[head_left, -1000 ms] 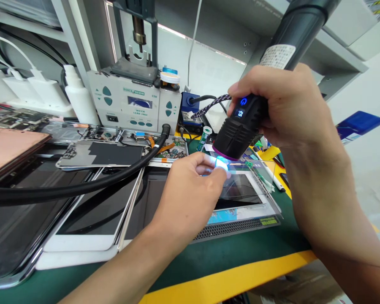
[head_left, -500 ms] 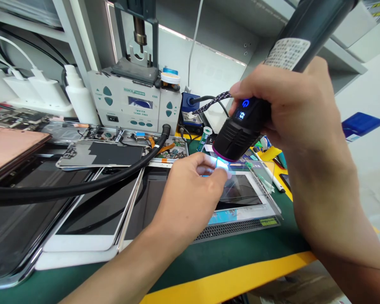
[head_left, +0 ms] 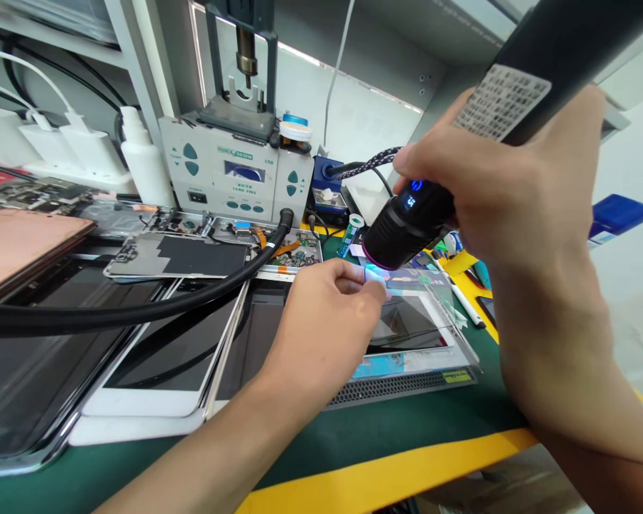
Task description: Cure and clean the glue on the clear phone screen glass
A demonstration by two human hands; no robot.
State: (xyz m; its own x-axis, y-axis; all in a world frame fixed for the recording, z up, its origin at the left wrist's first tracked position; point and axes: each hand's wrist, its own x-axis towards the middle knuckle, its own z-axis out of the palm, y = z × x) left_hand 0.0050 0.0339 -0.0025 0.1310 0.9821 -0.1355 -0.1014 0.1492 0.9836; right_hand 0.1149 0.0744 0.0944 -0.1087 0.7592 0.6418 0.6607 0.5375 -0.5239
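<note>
My right hand [head_left: 514, 178] is wrapped round a black cylindrical UV flashlight [head_left: 407, 221] with a lit blue power symbol and digits, a white printed label and a braided wrist cord [head_left: 372, 163]. Its lens end tilts down to the left and throws a blue-violet glow. Just beneath it, the thumb and fingers of my left hand [head_left: 332, 307] are pinched together in that glow. Whatever sits between the fingertips is too small and bright to make out. Below and right of my left hand lies a white-framed screen [head_left: 407, 325] with a clear sheet over part of it.
A grey hot-air station [head_left: 219, 175] stands behind, its thick black hose [head_left: 193, 307] crossing leftward. White-framed tablet screens [head_left: 171, 357] and a pinkish metal back [head_left: 26, 246] lie at left. A white spray bottle [head_left: 144, 160] and a green-labelled tube [head_left: 349, 235] stand behind; a white pen [head_left: 466, 300] lies right.
The view has shifted slightly, so the bench appears a little to the right. My right hand and the flashlight have tilted slightly; my left hand keeps its pinch in the light.
</note>
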